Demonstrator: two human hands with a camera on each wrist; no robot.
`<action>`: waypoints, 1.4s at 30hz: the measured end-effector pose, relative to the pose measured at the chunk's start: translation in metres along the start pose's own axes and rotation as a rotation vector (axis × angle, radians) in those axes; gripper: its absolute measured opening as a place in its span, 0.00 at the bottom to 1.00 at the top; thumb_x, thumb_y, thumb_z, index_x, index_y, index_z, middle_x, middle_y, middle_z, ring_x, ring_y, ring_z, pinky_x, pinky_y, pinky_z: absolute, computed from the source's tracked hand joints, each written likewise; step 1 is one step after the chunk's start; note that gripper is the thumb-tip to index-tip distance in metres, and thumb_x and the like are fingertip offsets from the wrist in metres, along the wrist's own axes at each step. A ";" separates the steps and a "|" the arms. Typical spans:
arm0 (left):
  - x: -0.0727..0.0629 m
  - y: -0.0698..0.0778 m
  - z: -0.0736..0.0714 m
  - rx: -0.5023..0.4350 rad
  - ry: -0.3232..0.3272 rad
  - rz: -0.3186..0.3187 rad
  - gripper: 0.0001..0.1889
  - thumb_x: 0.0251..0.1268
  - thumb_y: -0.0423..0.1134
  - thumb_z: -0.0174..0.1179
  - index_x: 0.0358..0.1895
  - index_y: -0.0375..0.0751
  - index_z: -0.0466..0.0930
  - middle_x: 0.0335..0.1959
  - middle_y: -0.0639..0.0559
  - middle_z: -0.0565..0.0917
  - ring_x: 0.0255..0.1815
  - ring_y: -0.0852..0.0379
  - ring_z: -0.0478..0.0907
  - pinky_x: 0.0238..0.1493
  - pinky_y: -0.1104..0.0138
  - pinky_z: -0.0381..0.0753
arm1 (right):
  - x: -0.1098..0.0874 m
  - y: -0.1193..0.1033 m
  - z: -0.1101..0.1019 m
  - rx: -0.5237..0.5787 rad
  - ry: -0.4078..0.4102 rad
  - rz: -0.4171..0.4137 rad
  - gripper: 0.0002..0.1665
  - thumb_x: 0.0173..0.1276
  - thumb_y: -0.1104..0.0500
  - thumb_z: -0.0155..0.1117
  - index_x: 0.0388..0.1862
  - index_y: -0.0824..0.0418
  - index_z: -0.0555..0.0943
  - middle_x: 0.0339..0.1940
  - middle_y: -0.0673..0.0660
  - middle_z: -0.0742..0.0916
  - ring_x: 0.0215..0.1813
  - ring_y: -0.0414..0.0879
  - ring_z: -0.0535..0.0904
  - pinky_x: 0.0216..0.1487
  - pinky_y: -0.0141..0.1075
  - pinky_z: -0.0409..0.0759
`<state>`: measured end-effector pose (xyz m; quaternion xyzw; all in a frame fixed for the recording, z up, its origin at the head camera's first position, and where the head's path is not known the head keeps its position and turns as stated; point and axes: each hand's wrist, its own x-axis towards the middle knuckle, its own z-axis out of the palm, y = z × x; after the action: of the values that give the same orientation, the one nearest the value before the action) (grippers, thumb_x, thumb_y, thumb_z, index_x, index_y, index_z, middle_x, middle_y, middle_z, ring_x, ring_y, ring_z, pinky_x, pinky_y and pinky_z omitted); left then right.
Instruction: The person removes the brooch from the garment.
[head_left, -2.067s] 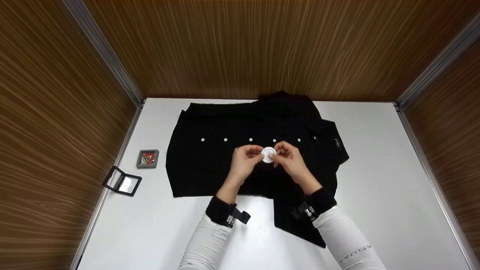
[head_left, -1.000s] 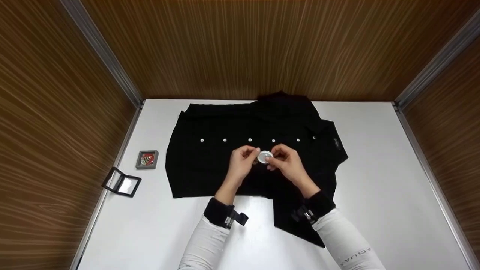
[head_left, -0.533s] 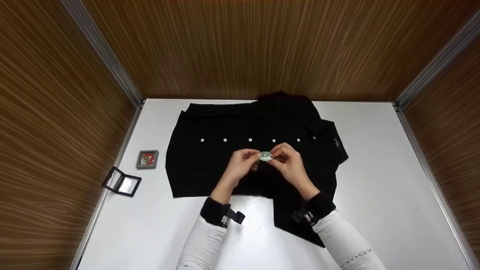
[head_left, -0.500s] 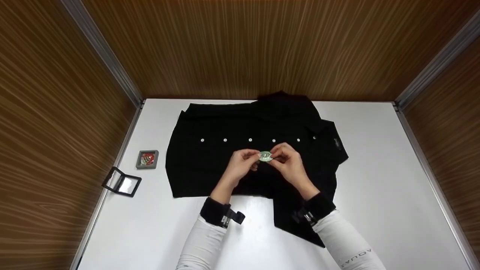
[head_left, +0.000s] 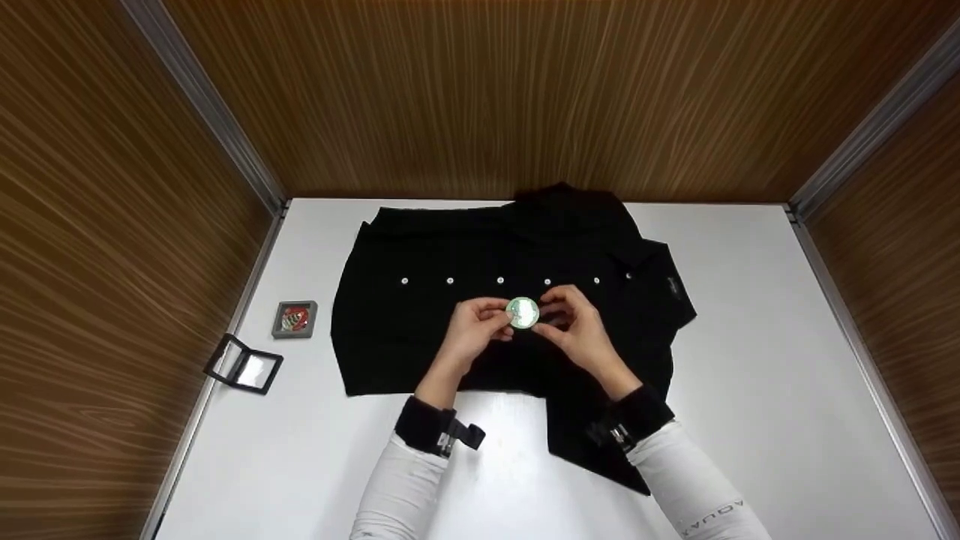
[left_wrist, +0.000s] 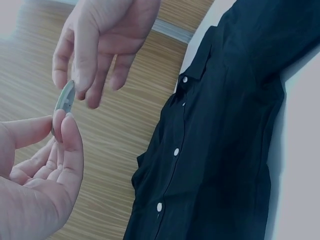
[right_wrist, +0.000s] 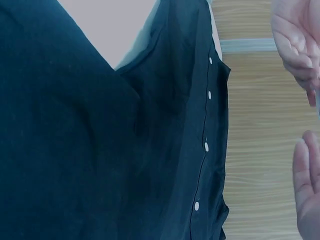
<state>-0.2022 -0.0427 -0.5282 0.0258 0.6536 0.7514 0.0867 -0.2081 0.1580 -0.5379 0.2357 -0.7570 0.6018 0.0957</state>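
Low over the black button-up shirt (head_left: 420, 330), a small round green disc (head_left: 523, 313) with a shiny face is held between both hands. My left hand (head_left: 477, 324) pinches its left edge with thumb and fingers. The right hand (head_left: 577, 322) has its thumb and index fingertips at the opposite edge. In the left wrist view the disc (left_wrist: 66, 97) stands nearly edge-on, with the right thumb and index on either side of its top. The right wrist view catches only a sliver of it, and part of my right hand (right_wrist: 310, 187).
A grey square frame (head_left: 295, 319) with a red item inside lies left of the shirt. Nearby, a black hinged display frame (head_left: 255, 369) stands unfolded. The white table (head_left: 757, 337) is bounded by wood-grain panels (head_left: 480, 97) at the back and sides.
The disc has turned from its white back to its green face, tilting through edge-on. It has shifted slightly left with my left hand, while the right hand stays about where it was.
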 end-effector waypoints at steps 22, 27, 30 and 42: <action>-0.028 -0.010 -0.083 0.092 0.327 0.019 0.14 0.62 0.24 0.62 0.50 0.21 0.78 0.33 0.39 0.86 0.25 0.57 0.81 0.32 0.68 0.84 | -0.025 0.039 -0.051 -0.759 -0.262 0.222 0.33 0.68 0.46 0.66 0.68 0.58 0.73 0.67 0.65 0.73 0.63 0.65 0.72 0.59 0.60 0.71; -0.037 -0.010 -0.106 0.111 0.413 0.008 0.13 0.62 0.24 0.62 0.49 0.23 0.79 0.33 0.40 0.86 0.26 0.57 0.81 0.32 0.69 0.84 | -0.030 0.046 -0.059 -0.798 -0.317 0.285 0.35 0.69 0.45 0.65 0.69 0.60 0.72 0.69 0.69 0.70 0.66 0.69 0.67 0.63 0.63 0.66; -0.042 -0.010 -0.119 0.117 0.455 0.001 0.13 0.63 0.24 0.62 0.50 0.23 0.79 0.32 0.41 0.86 0.26 0.57 0.81 0.32 0.69 0.84 | -0.033 0.050 -0.064 -0.836 -0.358 0.333 0.36 0.69 0.44 0.63 0.71 0.59 0.70 0.71 0.70 0.68 0.70 0.70 0.62 0.66 0.65 0.61; -0.074 -0.016 -0.181 0.065 0.653 -0.036 0.15 0.64 0.24 0.61 0.52 0.19 0.76 0.30 0.44 0.85 0.23 0.61 0.81 0.29 0.71 0.83 | -0.040 0.066 -0.075 -0.889 -0.479 0.497 0.42 0.68 0.39 0.62 0.76 0.55 0.64 0.77 0.68 0.58 0.74 0.75 0.45 0.66 0.73 0.46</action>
<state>-0.1554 -0.2294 -0.5643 -0.2254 0.6708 0.6971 -0.1149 -0.2144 0.2504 -0.5930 0.1173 -0.9712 0.1591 -0.1333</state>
